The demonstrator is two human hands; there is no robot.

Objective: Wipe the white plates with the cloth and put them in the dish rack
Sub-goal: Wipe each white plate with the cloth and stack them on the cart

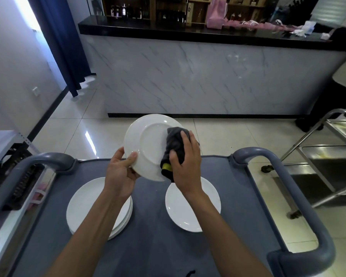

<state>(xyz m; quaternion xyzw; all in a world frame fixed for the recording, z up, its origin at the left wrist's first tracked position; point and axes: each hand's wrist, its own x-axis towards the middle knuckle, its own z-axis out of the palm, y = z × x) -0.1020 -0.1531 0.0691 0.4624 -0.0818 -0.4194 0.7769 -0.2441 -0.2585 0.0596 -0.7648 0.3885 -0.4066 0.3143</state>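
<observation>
At the centre of the frame the left hand grips a white plate by its lower left rim, thumb curled over the near face and fingers behind, holding it tilted up off the cart with its underside and foot ring toward the camera. The right hand clutches a bunched dark grey cloth with a yellow tag and presses it against the right part of that plate. Below, on the grey cart top, a stack of white plates lies at lower left, partly hidden by the left forearm, and a single white plate lies at lower right under the right wrist. The two groups sit apart. Grey cart handles curve up on both sides. At the right edge stands a stainless steel trolley. A marble-fronted counter with a black top fills the upper half, with pink bags on it.
</observation>
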